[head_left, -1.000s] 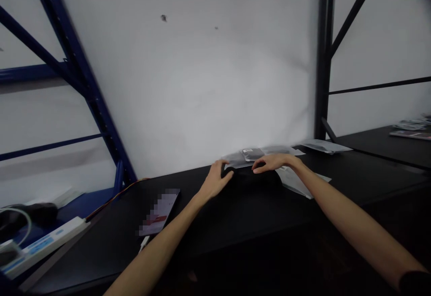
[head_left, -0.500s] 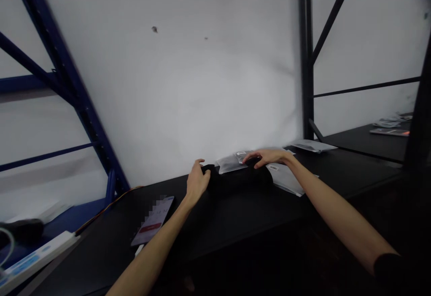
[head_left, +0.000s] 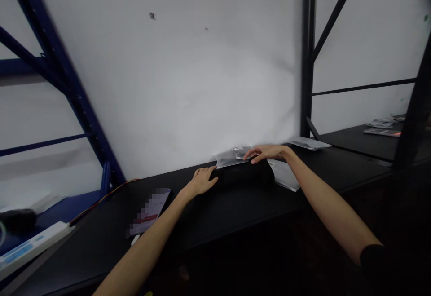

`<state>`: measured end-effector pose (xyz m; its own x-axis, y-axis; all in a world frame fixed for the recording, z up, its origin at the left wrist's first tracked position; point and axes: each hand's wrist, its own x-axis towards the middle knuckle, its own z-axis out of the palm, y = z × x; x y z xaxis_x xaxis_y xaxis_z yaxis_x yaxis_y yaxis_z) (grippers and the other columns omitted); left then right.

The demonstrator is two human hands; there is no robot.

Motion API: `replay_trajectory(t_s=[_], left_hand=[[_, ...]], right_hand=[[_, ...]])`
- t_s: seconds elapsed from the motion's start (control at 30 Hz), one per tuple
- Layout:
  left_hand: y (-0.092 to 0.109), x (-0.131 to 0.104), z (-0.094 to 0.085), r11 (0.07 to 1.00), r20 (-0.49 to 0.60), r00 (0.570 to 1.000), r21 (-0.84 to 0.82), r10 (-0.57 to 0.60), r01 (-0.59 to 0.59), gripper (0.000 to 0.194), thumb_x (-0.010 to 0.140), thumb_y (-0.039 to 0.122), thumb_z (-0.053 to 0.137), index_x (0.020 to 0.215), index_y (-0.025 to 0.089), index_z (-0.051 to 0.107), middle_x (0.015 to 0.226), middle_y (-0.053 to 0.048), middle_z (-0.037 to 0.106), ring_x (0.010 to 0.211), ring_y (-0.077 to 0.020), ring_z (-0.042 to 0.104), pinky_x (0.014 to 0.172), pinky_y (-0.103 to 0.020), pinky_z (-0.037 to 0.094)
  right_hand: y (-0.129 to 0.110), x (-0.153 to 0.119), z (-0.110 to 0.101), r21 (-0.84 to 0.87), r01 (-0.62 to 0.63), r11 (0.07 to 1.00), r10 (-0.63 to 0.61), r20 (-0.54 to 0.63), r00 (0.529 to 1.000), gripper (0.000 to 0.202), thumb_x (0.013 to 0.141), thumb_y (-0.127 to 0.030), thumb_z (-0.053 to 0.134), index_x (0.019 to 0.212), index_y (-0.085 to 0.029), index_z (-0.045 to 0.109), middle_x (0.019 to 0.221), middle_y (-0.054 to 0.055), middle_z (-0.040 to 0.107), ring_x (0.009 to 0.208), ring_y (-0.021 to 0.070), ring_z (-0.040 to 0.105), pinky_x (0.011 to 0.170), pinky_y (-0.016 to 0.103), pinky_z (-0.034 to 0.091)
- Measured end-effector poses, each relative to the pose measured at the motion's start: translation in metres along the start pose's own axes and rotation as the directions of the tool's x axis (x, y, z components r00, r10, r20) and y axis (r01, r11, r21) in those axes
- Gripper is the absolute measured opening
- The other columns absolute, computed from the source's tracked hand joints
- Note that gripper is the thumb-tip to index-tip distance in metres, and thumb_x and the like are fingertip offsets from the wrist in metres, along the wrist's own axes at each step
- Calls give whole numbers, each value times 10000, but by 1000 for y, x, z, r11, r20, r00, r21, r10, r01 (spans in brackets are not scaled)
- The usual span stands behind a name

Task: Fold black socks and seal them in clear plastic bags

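A dark, soft-looking black item [head_left: 240,174], probably cloth, lies on the black table. Its outline is hard to make out against the tabletop. My left hand [head_left: 202,181] rests on its left end, fingers stretched out and thumb apart. Over the right end is my right hand [head_left: 267,152], with the wrist raised and the fingers pointing down and left. Its fingertips touch the top of the black item, with thumb and fingers apart. Behind the item lies a frosted plastic bag [head_left: 225,159], and another frosted bag [head_left: 284,174] sticks out at its right.
A phone [head_left: 151,210] lies at the left of the black table [head_left: 215,224]. A white power strip [head_left: 37,246] is at the lower left. One more frosted bag [head_left: 310,143] lies near the wall. Blue [head_left: 67,80] and black [head_left: 306,62] rack posts stand at the sides.
My left hand has gone from grasping a raised bit of the black item to lying flatter on it. The item looks lower at its left end. My right hand stays near the right end.
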<state>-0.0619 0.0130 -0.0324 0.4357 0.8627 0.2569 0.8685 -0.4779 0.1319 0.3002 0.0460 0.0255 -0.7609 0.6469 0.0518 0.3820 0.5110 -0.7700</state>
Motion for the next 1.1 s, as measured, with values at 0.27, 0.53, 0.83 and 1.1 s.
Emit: replay_trajectory(t_s=[0.27,0.53,0.83,1.1], left_hand=[[0,7,-6,999,-88,996,42,-27,31,353,873,289,612,1220,275,680,1246,-72,698,1247,-313,588,1140,-542,308],[5,1,-47,987,-743,650,-118,-160,108,268,979,298,506,1139,248,716,1099,-93,666,1104,-291,596,1012,-472,410],[17,-9,-56,987,-610,789,-160,-75,-31,233,796,163,425,752,229,644,921,-38,683,965,-256,604,921,-400,437],[16,-3,-50,908,-196,980,-415,-32,-54,347,857,303,297,633,206,544,799,-40,705,795,-206,630,780,-333,498]], right_hand=[[3,3,-4,-10,129,992,-126,-316,940,482,770,-426,809,1215,-264,717,1143,47,700,1067,234,613,972,408,485],[12,15,-21,-116,316,942,-251,-866,432,292,757,-427,786,966,-227,748,995,43,730,933,223,626,948,420,482],[2,-22,-12,226,71,971,-54,-82,995,453,764,-532,819,1077,-211,755,995,73,717,895,214,641,848,368,520],[4,-12,-8,152,-92,984,105,-80,991,445,864,-611,691,1092,-231,736,827,32,652,746,161,562,838,356,506]])
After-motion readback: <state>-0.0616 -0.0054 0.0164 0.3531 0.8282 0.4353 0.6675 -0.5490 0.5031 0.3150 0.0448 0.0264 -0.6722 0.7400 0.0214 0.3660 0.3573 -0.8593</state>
